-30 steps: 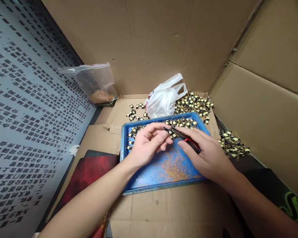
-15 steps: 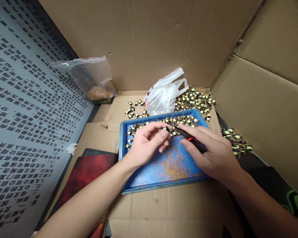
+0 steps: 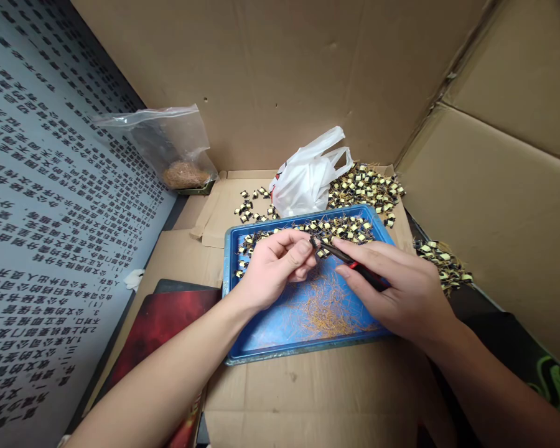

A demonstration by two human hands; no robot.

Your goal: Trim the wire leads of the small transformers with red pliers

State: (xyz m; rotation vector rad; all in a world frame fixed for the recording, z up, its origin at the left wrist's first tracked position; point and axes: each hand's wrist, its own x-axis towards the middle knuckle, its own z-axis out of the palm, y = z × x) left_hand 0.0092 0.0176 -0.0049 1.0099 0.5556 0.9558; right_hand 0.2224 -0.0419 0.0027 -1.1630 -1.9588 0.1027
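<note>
Blue tray (image 3: 264, 336), what's the risk?

Loose pinch: small part (image 3: 314, 242) could drop into clippings (image 3: 329, 314) at tray's near half.

Pose?

Left hand (image 3: 280, 264), over tray's middle: fingers curled, pinching part. Right hand (image 3: 396, 280), over tray's right: back up, gripping red-black tool (image 3: 368, 274).

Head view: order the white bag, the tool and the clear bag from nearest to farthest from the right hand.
1. Tool, held in the right hand.
2. White bag, behind the blue tray.
3. Clear bag, back left.
</note>
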